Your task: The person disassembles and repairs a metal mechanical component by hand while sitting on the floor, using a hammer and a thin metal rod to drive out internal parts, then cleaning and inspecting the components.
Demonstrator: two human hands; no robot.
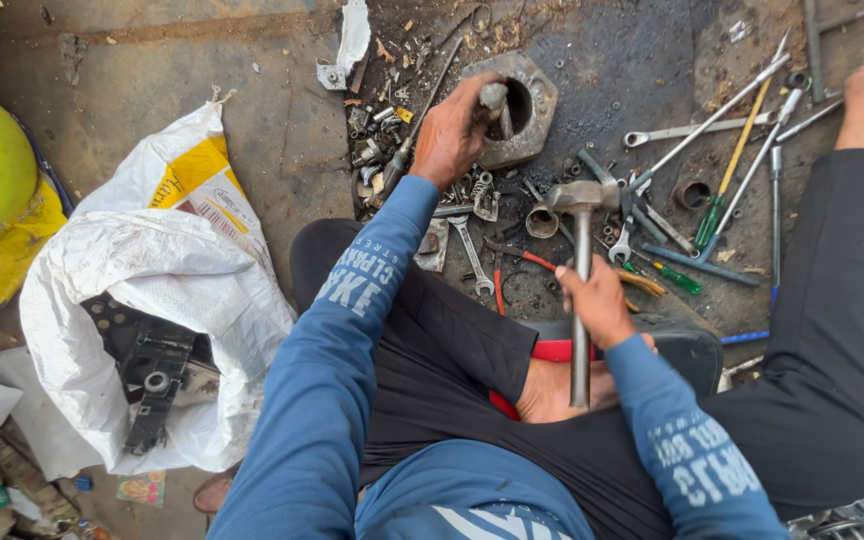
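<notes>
The left hand (449, 130) is closed around a short metal rod (495, 100), holding it upright at the hole of a heavy grey metal housing (527, 112) that lies on the oily floor at the far side of the scene. Nearer and to the right, the right hand (597, 300) grips the steel handle of a hammer (580, 260), whose head sits well apart from the rod. Spanners (472, 255) and screwdrivers (727, 185) lie scattered between and right of the hands. A white sack (142, 270) lies left.
</notes>
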